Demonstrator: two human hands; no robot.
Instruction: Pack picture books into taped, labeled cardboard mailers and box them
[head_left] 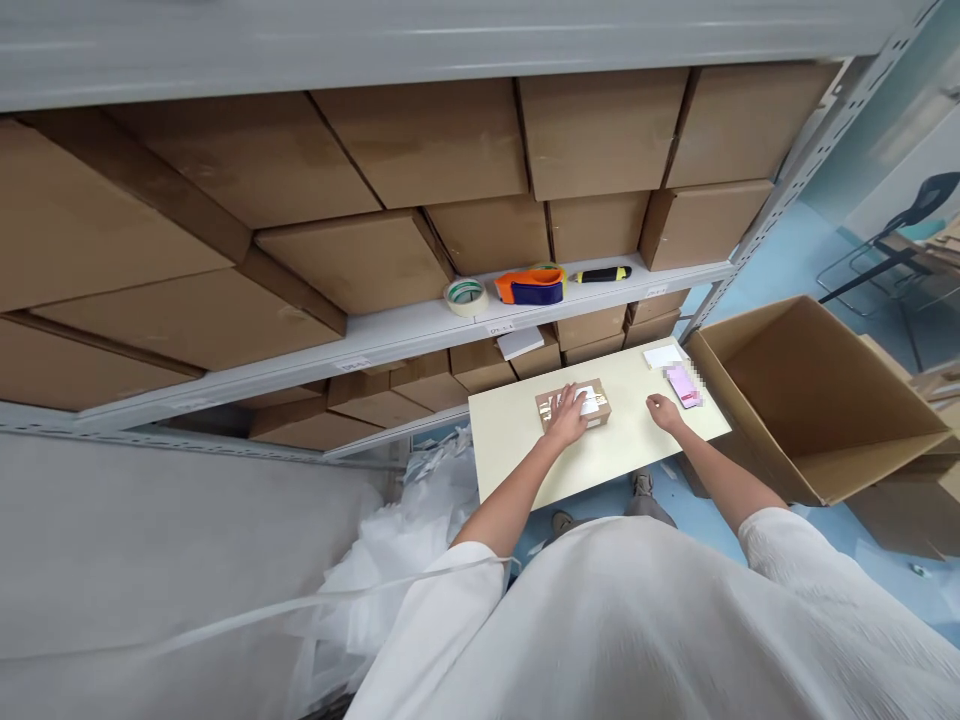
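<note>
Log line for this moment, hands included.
left hand: on small brown cardboard box | right hand: curled, near pink-screened phone | surface: cream rectangular tabletop

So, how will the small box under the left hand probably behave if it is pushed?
The small box is probably stiff, as its cardboard edges look straight. Lying flat on the table, it would likely slide rather than tip.

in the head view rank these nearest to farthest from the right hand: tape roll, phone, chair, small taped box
From the right hand:
1. phone, just beyond it, to its right
2. small taped box, to its left, under the left hand
3. tape roll, farther left, on the shelf
4. chair, far off in the background, right
</note>
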